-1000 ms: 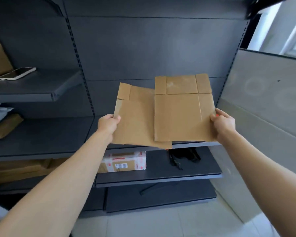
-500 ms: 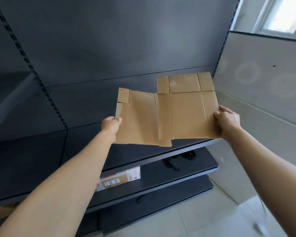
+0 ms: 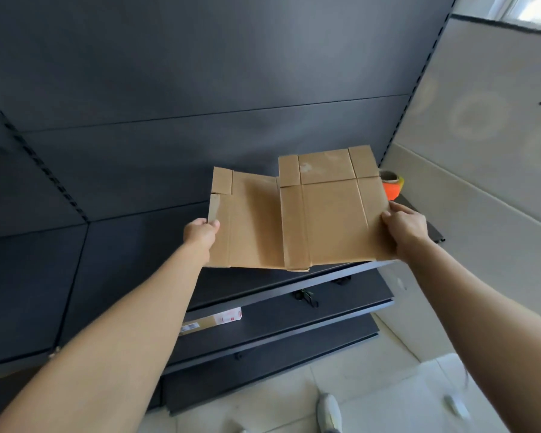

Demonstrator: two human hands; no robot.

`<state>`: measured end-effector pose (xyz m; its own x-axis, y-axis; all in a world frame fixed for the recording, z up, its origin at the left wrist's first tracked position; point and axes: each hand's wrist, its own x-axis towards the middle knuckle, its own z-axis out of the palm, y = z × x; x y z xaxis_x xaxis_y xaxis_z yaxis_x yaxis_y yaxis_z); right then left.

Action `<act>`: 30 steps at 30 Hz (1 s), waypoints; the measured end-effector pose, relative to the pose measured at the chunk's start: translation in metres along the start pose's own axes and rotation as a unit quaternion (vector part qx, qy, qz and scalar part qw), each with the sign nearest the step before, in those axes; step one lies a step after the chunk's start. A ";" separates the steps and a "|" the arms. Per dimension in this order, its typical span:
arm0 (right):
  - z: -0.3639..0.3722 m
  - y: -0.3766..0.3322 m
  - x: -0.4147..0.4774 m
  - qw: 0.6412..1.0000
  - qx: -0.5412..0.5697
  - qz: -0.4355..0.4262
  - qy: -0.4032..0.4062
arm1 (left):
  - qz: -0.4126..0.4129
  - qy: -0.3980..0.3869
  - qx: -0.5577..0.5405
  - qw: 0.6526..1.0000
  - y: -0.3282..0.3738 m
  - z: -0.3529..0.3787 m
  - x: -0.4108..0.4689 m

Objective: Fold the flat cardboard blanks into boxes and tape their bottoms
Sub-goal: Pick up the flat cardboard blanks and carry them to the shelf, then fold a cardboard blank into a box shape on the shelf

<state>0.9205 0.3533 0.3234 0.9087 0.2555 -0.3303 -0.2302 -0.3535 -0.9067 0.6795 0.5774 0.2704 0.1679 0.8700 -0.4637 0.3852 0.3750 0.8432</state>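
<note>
Two flat brown cardboard blanks are held up in front of a dark metal shelving unit (image 3: 200,89). My left hand (image 3: 200,231) grips the left edge of the left blank (image 3: 250,220). My right hand (image 3: 405,225) grips the right edge of the right blank (image 3: 331,210), which overlaps the left one in front. Creases and small flaps show along the tops of both blanks. An orange tape dispenser (image 3: 392,184) with a roll of tape sits on the shelf just behind the right blank's top right corner.
Lower shelves hold a taped parcel (image 3: 211,321) with red print and a black strap or cable (image 3: 308,298). A grey partition wall (image 3: 481,151) stands at the right. Pale floor tiles and a shoe (image 3: 328,412) lie below.
My view has swung right and tilted. The tape dispenser has come into sight behind the right blank. Both hands keep their hold on the blanks, which stay overlapped.
</note>
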 end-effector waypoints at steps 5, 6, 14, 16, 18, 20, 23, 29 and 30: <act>0.009 0.002 0.032 0.999 -0.034 -0.002 -0.035 | -0.009 0.041 0.002 0.999 -0.011 0.023 0.014; 0.011 0.004 0.040 0.998 -0.042 -0.002 -0.044 | -0.012 0.049 0.005 0.999 -0.013 0.025 0.018; 0.031 0.014 0.081 0.990 -0.086 0.002 -0.113 | -0.032 0.124 0.092 0.988 -0.032 0.029 0.034; 0.034 0.014 0.088 0.988 -0.096 0.002 -0.125 | -0.030 0.142 0.169 0.975 -0.030 0.034 0.034; 0.035 0.014 0.095 0.985 -0.106 0.005 -0.134 | -0.008 0.156 0.223 0.962 -0.023 0.044 0.030; 0.034 0.011 0.101 0.984 -0.110 0.000 -0.142 | 0.033 0.125 0.218 0.967 -0.011 0.060 0.024; 0.031 0.004 0.109 0.982 -0.114 -0.014 -0.153 | 0.093 0.059 0.211 0.971 0.013 0.090 0.009; 0.014 -0.022 0.129 0.974 -0.129 -0.067 -0.175 | 0.132 -0.094 0.201 0.966 0.058 0.149 -0.017; 0.010 -0.026 0.133 0.973 -0.131 -0.072 -0.178 | 0.136 -0.107 0.200 0.964 0.065 0.157 -0.021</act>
<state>1.0435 0.4054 0.3001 0.7364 0.5977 -0.3169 0.0292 -0.4961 -0.8678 0.8435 0.5329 0.2920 0.4797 0.8164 -0.3214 0.6121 -0.0489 0.7893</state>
